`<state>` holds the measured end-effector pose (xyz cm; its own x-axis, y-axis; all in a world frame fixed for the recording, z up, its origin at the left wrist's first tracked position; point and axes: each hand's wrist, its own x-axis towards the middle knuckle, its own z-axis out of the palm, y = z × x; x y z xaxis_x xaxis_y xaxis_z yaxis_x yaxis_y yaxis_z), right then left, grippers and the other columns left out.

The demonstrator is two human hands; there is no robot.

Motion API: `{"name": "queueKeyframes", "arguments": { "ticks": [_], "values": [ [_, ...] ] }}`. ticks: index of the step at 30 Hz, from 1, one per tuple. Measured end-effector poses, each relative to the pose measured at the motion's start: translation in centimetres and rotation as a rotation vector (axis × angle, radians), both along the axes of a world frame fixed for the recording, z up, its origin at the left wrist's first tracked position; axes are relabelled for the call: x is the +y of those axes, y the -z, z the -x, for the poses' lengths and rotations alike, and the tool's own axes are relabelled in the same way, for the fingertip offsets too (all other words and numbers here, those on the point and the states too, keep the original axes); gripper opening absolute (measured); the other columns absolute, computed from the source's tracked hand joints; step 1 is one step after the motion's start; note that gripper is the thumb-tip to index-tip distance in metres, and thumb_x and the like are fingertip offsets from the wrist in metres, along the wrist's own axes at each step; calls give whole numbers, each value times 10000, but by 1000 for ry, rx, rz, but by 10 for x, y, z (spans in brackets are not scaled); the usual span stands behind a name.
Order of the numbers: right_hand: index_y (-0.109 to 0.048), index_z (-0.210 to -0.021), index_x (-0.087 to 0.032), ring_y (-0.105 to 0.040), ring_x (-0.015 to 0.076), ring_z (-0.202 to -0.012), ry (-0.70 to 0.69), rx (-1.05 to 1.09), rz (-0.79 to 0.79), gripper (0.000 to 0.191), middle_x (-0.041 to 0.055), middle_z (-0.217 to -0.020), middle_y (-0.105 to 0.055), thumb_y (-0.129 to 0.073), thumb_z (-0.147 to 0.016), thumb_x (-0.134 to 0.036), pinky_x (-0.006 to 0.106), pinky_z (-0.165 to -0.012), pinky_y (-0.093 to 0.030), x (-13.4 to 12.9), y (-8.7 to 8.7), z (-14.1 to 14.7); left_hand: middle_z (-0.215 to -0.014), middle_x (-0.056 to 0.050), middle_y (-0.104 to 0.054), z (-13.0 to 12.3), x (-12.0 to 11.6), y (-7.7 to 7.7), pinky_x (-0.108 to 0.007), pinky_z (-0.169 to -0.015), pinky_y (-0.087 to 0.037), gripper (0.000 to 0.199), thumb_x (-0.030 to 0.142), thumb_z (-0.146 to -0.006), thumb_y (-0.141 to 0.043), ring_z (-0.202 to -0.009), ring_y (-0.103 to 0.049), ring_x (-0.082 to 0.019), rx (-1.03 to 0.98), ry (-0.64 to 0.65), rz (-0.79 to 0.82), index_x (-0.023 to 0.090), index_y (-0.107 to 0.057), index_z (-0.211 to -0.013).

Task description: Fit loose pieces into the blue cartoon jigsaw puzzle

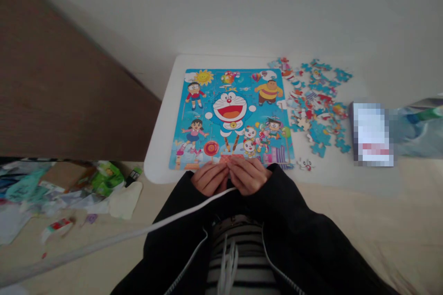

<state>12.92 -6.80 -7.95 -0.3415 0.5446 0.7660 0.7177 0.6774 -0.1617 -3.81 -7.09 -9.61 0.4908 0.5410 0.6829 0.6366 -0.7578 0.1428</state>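
Note:
A blue cartoon puzzle (232, 113) lies on a white table (155, 147), its picture filled in across the board. At its bottom edge, my left hand (211, 177) and my right hand (248, 175) meet with fingertips pressed together. Both hands are closed, and whatever is between the fingers is too hidden to name. Many loose puzzle pieces (318, 136) are heaped to the right of the board. A small white piece with a face print (306, 164) lies apart, near the board's lower right corner.
A phone-like device with a blurred screen (372, 133) and a clear plastic bag (422, 126) are at the right. A white cable (138, 230) crosses from lower left to my hands. Bags and scraps (69, 184) litter the floor at left, below a brown panel (69, 78).

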Motion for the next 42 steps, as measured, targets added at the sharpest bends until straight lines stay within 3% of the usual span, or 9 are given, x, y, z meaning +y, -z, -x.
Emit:
{"name": "queueKeyframes", "arguments": {
  "ticks": [3,6,13,16,22,29,34,38,42],
  "values": [
    [-691,-801,-149,-637,124,-744,42,18,7,191,65,-818,-707,-502,-813,-126,232,-604,-523,0,-9,-10,-885,-80,-688,3,8,-3,-275,-777,-523,218,85,-737,-609,-809,-635,-161,51,48,-62,111,-626,-952],
    [-686,-804,-163,-643,114,-690,126,58,-4,139,48,-782,-709,-553,-785,-126,224,-575,-519,0,-19,-39,-888,-75,-683,5,16,-2,-284,-733,-533,229,108,-739,-597,-794,-636,-169,62,70,-121,132,-618,-966],
    [-707,-804,-200,-633,154,-654,653,46,178,104,26,-760,-710,-624,-744,-219,298,-646,-530,-17,-26,-146,-918,-82,-676,2,23,6,-309,-775,-528,333,83,-701,-620,-816,-637,-189,12,6,-114,137,-617,-1030],
    [-714,-819,-189,-622,171,-657,774,-12,269,148,41,-780,-706,-634,-737,-283,308,-632,-530,-25,-18,-176,-922,-73,-681,4,26,8,-304,-773,-524,398,99,-712,-608,-806,-641,-189,39,26,-127,149,-597,-1107],
    [-721,-840,-212,-609,158,-675,772,-47,357,175,42,-815,-684,-607,-766,-322,291,-646,-523,-24,-3,-191,-922,-73,-688,5,25,9,-302,-790,-516,446,101,-715,-611,-794,-647,-184,47,19,-118,157,-576,-1156],
    [-719,-819,-201,-607,172,-695,610,-20,260,164,45,-773,-683,-600,-777,-306,313,-661,-527,11,-11,-189,-931,-82,-685,2,24,6,-301,-768,-518,409,111,-724,-588,-798,-648,-189,70,2,-126,158,-586,-1130],
    [-689,-970,-177,-618,213,-862,489,-118,306,254,91,-1002,-672,-590,-783,-318,381,-805,-516,34,-5,-183,-885,-60,-693,2,26,5,-277,-731,-523,405,114,-734,-566,-754,-650,-171,78,14,-170,159,-580,-1136],
    [-677,-988,-162,-625,205,-937,487,-85,346,240,109,-1074,-652,-553,-813,-270,362,-837,-514,28,7,-172,-825,-80,-692,-1,29,2,-281,-680,-522,359,101,-729,-562,-700,-646,-172,74,24,-192,121,-602,-1086],
    [-675,-985,-189,-630,201,-936,543,-22,361,246,86,-1044,-667,-540,-826,-319,369,-823,-523,18,-8,-183,-779,-75,-686,-3,30,0,-282,-629,-524,317,140,-754,-544,-659,-641,-172,52,15,-215,132,-607,-1065]
  ]
}}
